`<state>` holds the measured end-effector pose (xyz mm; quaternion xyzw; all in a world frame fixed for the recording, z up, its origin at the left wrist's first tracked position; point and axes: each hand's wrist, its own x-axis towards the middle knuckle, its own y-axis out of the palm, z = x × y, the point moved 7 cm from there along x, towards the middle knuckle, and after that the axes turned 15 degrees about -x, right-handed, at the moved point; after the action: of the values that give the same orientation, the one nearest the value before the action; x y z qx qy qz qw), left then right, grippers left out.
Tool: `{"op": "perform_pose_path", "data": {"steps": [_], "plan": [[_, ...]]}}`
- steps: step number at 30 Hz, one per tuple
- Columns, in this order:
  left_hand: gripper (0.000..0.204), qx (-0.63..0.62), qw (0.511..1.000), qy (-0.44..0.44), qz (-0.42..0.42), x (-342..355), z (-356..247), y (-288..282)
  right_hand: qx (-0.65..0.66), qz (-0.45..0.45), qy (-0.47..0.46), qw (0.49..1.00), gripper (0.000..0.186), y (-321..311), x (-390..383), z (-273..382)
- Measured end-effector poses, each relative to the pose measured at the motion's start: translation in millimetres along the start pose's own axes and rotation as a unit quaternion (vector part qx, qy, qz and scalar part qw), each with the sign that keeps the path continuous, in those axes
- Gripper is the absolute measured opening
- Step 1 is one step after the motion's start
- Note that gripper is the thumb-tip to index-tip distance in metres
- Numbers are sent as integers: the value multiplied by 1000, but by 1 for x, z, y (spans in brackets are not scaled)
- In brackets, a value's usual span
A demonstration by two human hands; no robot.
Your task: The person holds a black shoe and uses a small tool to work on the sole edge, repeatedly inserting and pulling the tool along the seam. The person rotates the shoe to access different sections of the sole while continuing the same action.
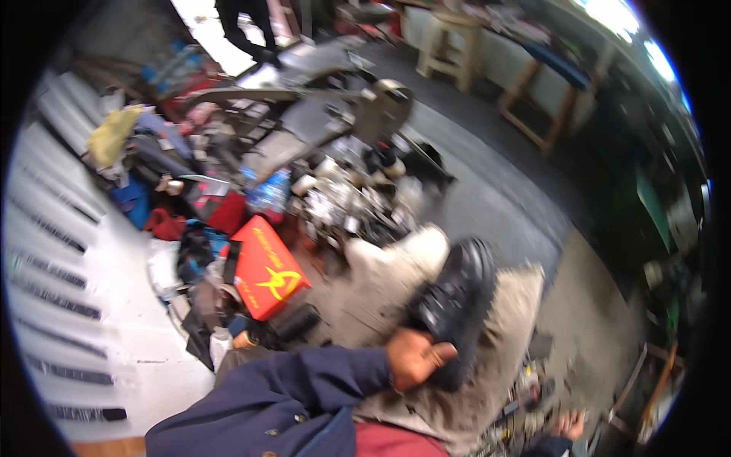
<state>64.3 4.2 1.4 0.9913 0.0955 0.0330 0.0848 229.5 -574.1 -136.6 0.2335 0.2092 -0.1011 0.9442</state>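
My left hand (417,359) is closed round the heel end of a black lace-up shoe (460,288), thumb along its side. The shoe's toe points away from me, above a beige cloth (512,324) spread over my lap. Far off to the right and low down, my right hand (569,423) is beside a spread of small tools and bits (525,396) on the floor. Blur smears its fingers, so I cannot make out whether it holds anything.
An orange-red box (266,270) with yellow print stands left of my lap. Beyond my knees are a heap of mixed small items (343,202) and a metal shoe stand (384,110). Stools (449,49) line the far wall; a person's dark-trousered legs (247,27) show at the top.
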Motion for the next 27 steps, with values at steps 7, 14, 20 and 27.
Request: {"op": "perform_pose_path", "data": {"steps": [7,14,20,27], "plan": [[65,112,990,-72,42,-1,12,1,-569,-105,-258,774,48,77,-56,-25],[53,72,996,-25,38,-1,-13,9,-519,240,-379,727,29,361,-178,-40],[46,167,983,-47,55,-10,-29,9,-528,302,-359,708,23,398,-204,-72],[49,139,984,-95,51,-9,-8,8,-546,326,-331,698,22,397,-206,-78]]}}
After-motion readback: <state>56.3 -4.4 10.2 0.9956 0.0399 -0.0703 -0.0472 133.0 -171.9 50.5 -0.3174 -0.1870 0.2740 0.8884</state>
